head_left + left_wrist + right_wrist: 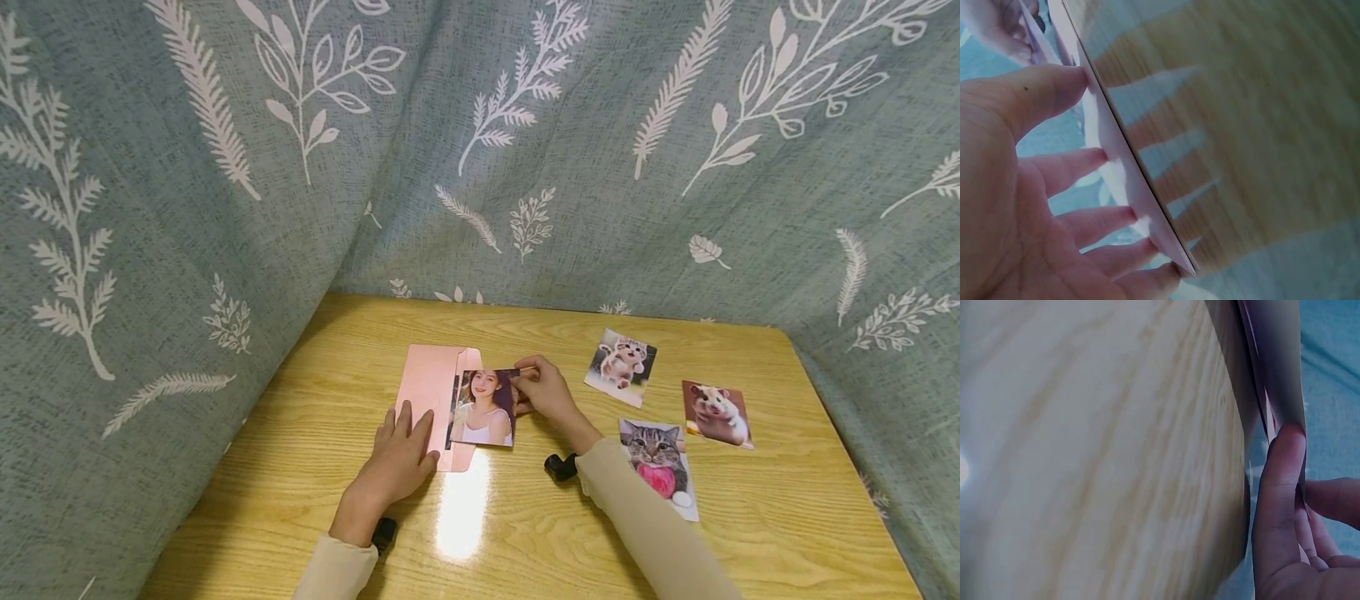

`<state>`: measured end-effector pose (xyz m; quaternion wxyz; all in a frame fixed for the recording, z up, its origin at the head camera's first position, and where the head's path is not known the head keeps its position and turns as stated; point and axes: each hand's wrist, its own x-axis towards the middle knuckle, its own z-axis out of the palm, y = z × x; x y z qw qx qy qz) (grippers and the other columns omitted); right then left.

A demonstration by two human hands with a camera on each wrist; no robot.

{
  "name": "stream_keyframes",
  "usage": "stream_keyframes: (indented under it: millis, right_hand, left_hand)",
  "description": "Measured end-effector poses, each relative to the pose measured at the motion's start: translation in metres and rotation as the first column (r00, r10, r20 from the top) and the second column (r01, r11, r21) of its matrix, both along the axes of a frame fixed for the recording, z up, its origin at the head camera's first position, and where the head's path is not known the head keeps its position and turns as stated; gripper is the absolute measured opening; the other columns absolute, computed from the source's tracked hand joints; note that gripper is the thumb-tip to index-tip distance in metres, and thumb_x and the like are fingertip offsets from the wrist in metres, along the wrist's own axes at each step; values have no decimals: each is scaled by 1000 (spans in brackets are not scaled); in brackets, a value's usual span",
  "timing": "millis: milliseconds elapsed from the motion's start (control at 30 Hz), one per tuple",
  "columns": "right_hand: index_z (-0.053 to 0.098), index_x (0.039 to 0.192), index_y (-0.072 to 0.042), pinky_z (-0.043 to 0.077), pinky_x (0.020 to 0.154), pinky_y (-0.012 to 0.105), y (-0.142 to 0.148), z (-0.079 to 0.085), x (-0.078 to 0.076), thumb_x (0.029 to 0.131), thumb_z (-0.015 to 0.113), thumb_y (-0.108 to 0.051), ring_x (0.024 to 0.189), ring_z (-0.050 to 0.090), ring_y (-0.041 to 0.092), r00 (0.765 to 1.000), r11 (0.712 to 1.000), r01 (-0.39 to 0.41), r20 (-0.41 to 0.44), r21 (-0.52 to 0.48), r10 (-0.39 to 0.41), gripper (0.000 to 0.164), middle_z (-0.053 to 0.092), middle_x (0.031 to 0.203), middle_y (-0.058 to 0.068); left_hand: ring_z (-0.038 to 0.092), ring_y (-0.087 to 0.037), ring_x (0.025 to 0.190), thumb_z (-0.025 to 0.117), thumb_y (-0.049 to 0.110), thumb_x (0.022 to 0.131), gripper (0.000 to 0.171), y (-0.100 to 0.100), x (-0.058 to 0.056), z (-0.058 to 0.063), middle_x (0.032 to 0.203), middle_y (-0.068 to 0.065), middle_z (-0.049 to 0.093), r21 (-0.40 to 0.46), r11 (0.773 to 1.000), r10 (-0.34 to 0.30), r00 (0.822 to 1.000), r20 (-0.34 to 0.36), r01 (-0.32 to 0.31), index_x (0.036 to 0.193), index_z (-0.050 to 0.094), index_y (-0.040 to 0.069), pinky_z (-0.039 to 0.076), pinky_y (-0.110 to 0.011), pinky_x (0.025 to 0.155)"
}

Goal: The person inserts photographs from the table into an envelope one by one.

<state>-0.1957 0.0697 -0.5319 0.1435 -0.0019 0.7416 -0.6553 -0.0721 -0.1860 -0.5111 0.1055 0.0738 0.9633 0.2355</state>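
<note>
A pink envelope (pixel 427 375) lies on the table with its flap side to the right. My left hand (pixel 397 454) rests on its lower left part with fingers spread, and in the left wrist view the fingertips (pixel 1125 215) press on the envelope (pixel 1100 122). My right hand (pixel 547 392) pinches the upper right edge of a portrait photo (pixel 483 412) of a person in a white top. That photo lies over the envelope's flap, with a dark strip along its left edge. In the right wrist view, thumb and fingers grip the photo (pixel 1279 362) by its edge, its pale back showing.
Right of my right hand lie a kitten photo (pixel 621 367), a hamster photo (pixel 717 412) and a photo of a cat with a red heart-like object (pixel 656 467), partly behind the sleeve. Leaf-patterned cloth (pixel 525 208) hangs around the wooden table (pixel 300 433).
</note>
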Motion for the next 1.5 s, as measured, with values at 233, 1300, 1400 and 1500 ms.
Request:
stream_keyframes:
  millis: [233,1300,1400,1500]
  right_hand:
    - [57,124,3,56,49,34,-3,1,1,96,62,0,61,63,20,1000,999,7,-16,43,-6,29,64,97,15]
    - [63,117,0,56,57,33,-11,1,0,94,66,-5,80,66,25,975,965,53,-221,258,6,24,67,95,12]
    - [62,116,-1,56,54,33,-14,2,1,94,65,-3,78,65,23,977,963,61,-214,261,-4,22,66,97,13]
    - [63,116,-3,56,56,31,-18,2,1,94,64,-2,79,64,23,978,962,74,-208,264,-18,22,65,98,13]
  left_hand:
    - [8,-57,144,64,25,98,64,0,0,-2,157,-37,16,-7,1000,-2,1000,5,2,152,39,1,15,-69,111]
    - [9,-57,144,63,24,98,63,-3,1,1,156,-37,16,28,1000,-8,1000,-14,9,152,39,1,16,-69,111]
    - [9,-58,143,63,24,98,63,-4,0,0,156,-38,16,19,1000,-16,1000,-20,17,151,39,0,16,-70,110]
    - [10,-58,143,62,25,99,63,-4,0,-1,156,-39,17,14,1000,-19,1000,-23,19,151,39,0,16,-70,111]
